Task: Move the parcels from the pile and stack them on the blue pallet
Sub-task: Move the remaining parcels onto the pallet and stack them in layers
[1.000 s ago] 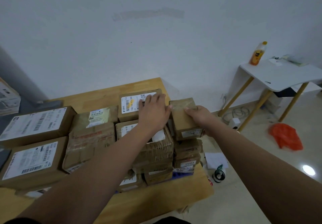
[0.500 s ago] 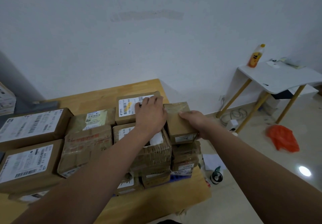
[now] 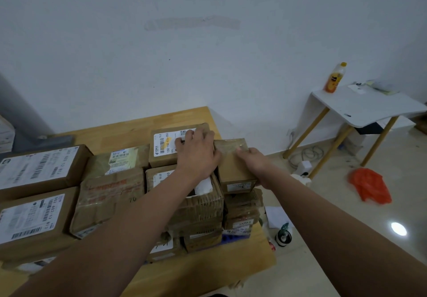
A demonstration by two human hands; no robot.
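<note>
Several brown cardboard parcels are stacked on the blue pallet (image 3: 233,234), of which only a sliver shows under the right-hand stack. A small brown parcel (image 3: 233,169) sits on top of that narrow right stack. My right hand (image 3: 253,161) grips it, fingers over its top and right edge. My left hand (image 3: 196,153) lies flat on the white-labelled parcel (image 3: 163,143) at the back, thumb side against the small parcel's left face. Larger labelled parcels (image 3: 34,169) fill the left.
The pallet stands on a wooden table (image 3: 129,130) against a white wall. To the right stand a white side table (image 3: 369,107) with an orange bottle (image 3: 333,78). A red bag (image 3: 369,187), cables and a tape roll (image 3: 283,236) lie on the floor.
The small brown parcel, with my right hand on it, has slid slightly left against the labelled parcel. My left hand stayed on the labelled parcel.
</note>
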